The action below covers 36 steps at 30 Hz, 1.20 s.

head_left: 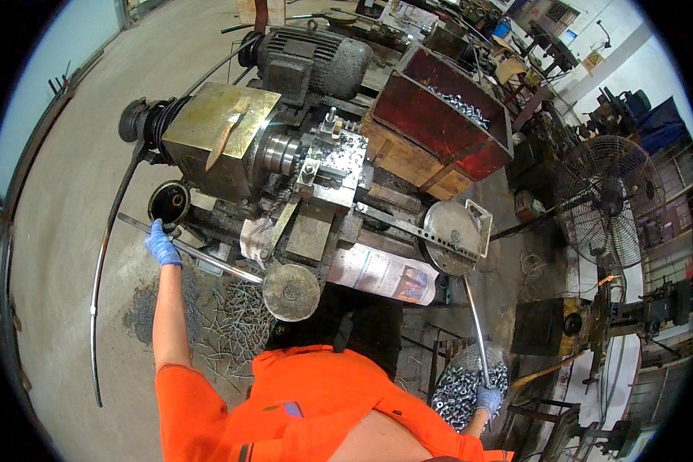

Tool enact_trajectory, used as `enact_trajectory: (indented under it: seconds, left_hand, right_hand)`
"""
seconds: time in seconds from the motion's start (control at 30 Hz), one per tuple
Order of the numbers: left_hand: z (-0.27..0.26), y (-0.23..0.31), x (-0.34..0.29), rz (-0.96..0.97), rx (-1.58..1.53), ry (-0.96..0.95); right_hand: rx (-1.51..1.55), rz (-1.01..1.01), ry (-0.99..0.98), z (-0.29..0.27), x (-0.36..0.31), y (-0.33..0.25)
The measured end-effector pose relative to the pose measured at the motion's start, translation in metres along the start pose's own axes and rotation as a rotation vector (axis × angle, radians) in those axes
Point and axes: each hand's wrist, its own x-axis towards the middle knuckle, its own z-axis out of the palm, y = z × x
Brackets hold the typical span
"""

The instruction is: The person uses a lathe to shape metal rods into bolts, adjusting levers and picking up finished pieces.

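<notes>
My left hand [162, 244], in a blue glove, is closed around a long metal rod [227, 265]. The rod slants down to the right to a round metal disc [291, 292]. Just beyond that hand stands a dark round pot [169, 202]. On the right, my right hand [487, 400], also gloved in blue, is closed at the lower end of a shiny metal lever [476, 316], its fingers partly hidden. Below it lies a round basket full of small metal parts [460, 389]. Ahead of me is an oily machine with a metal block [335, 165] and a chuck [280, 154].
A large motor [313, 65] sits behind the machine. A red bin [439, 108] with metal parts rests on a wooden box [412, 158]. A fan [610, 196] stands at right. Metal shavings [235, 316] cover floor at left. A newspaper sheet [381, 273] lies before the machine.
</notes>
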Motion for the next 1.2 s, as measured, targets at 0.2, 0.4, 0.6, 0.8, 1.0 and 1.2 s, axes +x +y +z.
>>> enact_trajectory:
  seconds: [0.2, 0.4, 0.6, 0.8, 1.0, 1.2]
  left_hand:
    - [0.003, 0.005, -0.002, -0.03, 0.002, 0.022]
    - [0.006, 0.005, -0.003, -0.034, -0.025, 0.04]
    - [0.003, 0.0, 0.002, -0.04, -0.03, 0.031]
    - [0.002, 0.0, 0.002, -0.03, -0.025, 0.018]
    - [-0.001, -0.003, 0.005, -0.045, -0.027, 0.009]
    - [0.001, -0.003, 0.003, -0.047, -0.045, -0.004]
  right_hand:
    - [0.053, -0.02, 0.001, 0.018, 0.012, 0.013]
    - [0.084, -0.147, 0.134, 0.035, 0.021, 0.024]
    - [0.068, -0.011, 0.026, -0.005, -0.014, -0.002]
    - [0.094, -0.111, 0.063, 0.009, -0.01, 0.006]
    - [0.09, -0.065, 0.042, -0.009, -0.025, -0.006]
    - [0.093, -0.074, 0.072, -0.007, -0.024, -0.005]
